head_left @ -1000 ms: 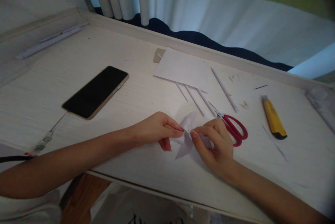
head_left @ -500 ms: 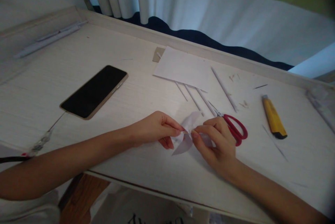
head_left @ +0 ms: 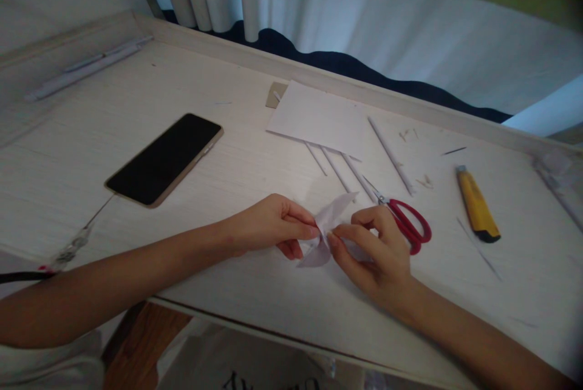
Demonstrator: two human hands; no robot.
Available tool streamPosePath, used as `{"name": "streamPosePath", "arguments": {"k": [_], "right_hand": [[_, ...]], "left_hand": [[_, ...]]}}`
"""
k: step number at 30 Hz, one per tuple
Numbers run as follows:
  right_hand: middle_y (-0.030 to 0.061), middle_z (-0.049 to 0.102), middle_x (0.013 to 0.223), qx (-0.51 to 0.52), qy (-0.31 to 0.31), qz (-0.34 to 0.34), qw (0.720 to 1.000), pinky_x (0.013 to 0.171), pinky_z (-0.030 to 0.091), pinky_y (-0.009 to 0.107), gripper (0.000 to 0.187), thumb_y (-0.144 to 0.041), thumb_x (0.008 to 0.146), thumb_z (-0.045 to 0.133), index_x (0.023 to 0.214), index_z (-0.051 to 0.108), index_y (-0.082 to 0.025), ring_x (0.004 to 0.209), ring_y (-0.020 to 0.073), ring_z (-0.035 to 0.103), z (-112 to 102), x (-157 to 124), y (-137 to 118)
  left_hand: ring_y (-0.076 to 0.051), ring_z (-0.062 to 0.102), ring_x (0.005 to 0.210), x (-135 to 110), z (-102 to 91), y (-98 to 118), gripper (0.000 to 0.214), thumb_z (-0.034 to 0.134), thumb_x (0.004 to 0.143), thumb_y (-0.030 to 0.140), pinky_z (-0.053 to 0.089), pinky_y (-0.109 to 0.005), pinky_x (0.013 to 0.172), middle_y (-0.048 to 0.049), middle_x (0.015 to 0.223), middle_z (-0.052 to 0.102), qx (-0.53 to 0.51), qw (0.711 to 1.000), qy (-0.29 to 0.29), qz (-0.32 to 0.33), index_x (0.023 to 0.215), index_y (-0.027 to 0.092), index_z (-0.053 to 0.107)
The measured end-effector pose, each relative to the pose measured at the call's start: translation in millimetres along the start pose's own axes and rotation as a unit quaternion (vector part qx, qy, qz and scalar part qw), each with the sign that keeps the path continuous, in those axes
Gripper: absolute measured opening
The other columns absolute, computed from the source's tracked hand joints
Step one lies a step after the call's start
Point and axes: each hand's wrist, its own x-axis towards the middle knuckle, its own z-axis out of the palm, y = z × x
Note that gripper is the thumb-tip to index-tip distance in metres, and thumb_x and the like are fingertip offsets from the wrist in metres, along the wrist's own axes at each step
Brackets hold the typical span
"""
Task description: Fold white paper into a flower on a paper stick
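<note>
A white paper pinwheel [head_left: 336, 211] with curved blades is held up between my two hands, just above the near part of the table. My left hand [head_left: 277, 226] pinches it from the left, thumb and forefinger closed at its middle. From the right, my right hand [head_left: 373, 244] has thumb and forefinger pressed together at the centre of the paper; whether something small is between those fingertips is hidden. Just behind the right hand lie red-handled scissors [head_left: 412, 223], their blades pointing to the upper left.
A phone [head_left: 166, 159] with a cord lies at left. Beyond my hands are a white paper sheet [head_left: 319, 116], several rolled paper sticks [head_left: 390, 155] and small scraps [head_left: 426, 181]. A yellow utility knife [head_left: 477, 205] lies at right. A raised ledge [head_left: 273, 71] borders the table's back.
The pinwheel has turned slightly, with its upper blade now pointing further to the upper right. My right fingertips have shifted a little left, towards its centre.
</note>
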Motion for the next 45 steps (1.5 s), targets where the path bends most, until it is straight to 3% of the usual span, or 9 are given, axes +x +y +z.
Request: {"name": "streamPosePath", "arguments": {"k": [4, 8, 11, 19, 24, 29, 36, 45], "right_hand": [[0.0024, 0.043, 0.076, 0.066, -0.016, 0.037, 0.997, 0.060, 0.037, 0.030, 0.011, -0.014, 0.066, 0.061, 0.075, 0.059, -0.019, 0.072, 0.0148, 0.044, -5.0, 4.4, 0.1], [0.0020, 0.042, 0.077, 0.097, -0.038, 0.081, 0.991, 0.061, 0.038, 0.030, 0.007, -0.019, 0.066, 0.063, 0.071, 0.058, -0.020, 0.075, 0.0154, 0.045, -9.8, 9.1, -0.6], [0.0011, 0.042, 0.075, 0.097, -0.040, 0.105, 0.989, 0.059, 0.037, 0.029, 0.014, -0.025, 0.064, 0.066, 0.071, 0.055, -0.020, 0.072, 0.0152, 0.044, -10.0, 9.5, -0.2], [0.0015, 0.046, 0.077, 0.083, 0.008, 0.122, 0.989, 0.063, 0.038, 0.031, 0.021, -0.028, 0.063, 0.068, 0.077, 0.055, -0.021, 0.075, 0.0164, 0.046, -5.3, 6.0, -0.1], [0.0015, 0.048, 0.078, 0.091, 0.057, 0.135, 0.985, 0.064, 0.039, 0.032, 0.022, -0.029, 0.062, 0.069, 0.078, 0.055, -0.022, 0.074, 0.0162, 0.047, -2.8, 3.2, -0.7], [0.0010, 0.048, 0.078, 0.124, 0.076, 0.138, 0.980, 0.063, 0.039, 0.031, 0.032, -0.026, 0.059, 0.071, 0.084, 0.051, -0.022, 0.074, 0.0166, 0.046, -0.7, 1.5, -0.2], [0.0028, 0.053, 0.085, 0.195, 0.021, 0.141, 0.970, 0.068, 0.042, 0.034, 0.032, -0.025, 0.062, 0.069, 0.091, 0.056, -0.023, 0.081, 0.0187, 0.050, 1.6, 1.5, 3.5], [0.0029, 0.051, 0.084, 0.247, 0.024, 0.160, 0.955, 0.066, 0.042, 0.035, 0.031, -0.025, 0.060, 0.070, 0.088, 0.056, -0.022, 0.077, 0.0185, 0.049, 4.4, -5.2, 5.8]], "left_hand": [[-0.006, 0.053, 0.050, -5.5, 0.9, 5.3, 0.033, 0.065, 0.064, 0.032, 0.044, -0.018, 0.050, -0.0022, 0.071, 0.063, 0.039, 0.999, -0.005, 0.022, 0.091, 0.012, 0.062], [-0.006, 0.049, 0.047, -13.9, 3.9, 8.5, 0.042, 0.068, 0.061, 0.035, 0.036, -0.015, 0.045, 0.0032, 0.055, 0.056, 0.140, 0.987, 0.037, 0.072, 0.095, 0.014, 0.060], [-0.006, 0.046, 0.045, -17.0, 5.7, 7.0, 0.043, 0.069, 0.058, 0.039, 0.032, -0.014, 0.042, 0.0051, 0.051, 0.052, 0.190, 0.973, 0.078, 0.110, 0.092, 0.016, 0.061], [-0.006, 0.046, 0.047, -17.8, 8.5, 4.5, 0.034, 0.066, 0.062, 0.040, 0.033, -0.015, 0.043, 0.0057, 0.052, 0.050, 0.200, 0.961, 0.111, 0.156, 0.087, 0.018, 0.060], [-0.006, 0.043, 0.047, -19.6, 10.7, 6.1, 0.032, 0.065, 0.064, 0.039, 0.030, -0.014, 0.041, 0.0058, 0.053, 0.049, 0.173, 0.967, 0.097, 0.157, 0.088, 0.018, 0.061], [-0.007, 0.047, 0.051, -24.8, 11.7, 14.7, 0.034, 0.064, 0.066, 0.040, 0.037, -0.015, 0.047, 0.0041, 0.058, 0.053, 0.201, 0.964, 0.086, 0.150, 0.093, 0.018, 0.062], [-0.011, 0.055, 0.062, -28.4, 9.5, 14.9, 0.042, 0.059, 0.069, 0.043, 0.045, -0.019, 0.059, -0.0033, 0.079, 0.063, 0.337, 0.907, 0.106, 0.228, 0.102, 0.017, 0.060], [-0.012, 0.057, 0.079, -31.8, 5.1, 12.8, 0.034, 0.050, 0.079, 0.038, 0.045, -0.018, 0.071, -0.0058, 0.105, 0.059, 0.412, 0.860, 0.063, 0.294, 0.105, 0.017, 0.057]]}}
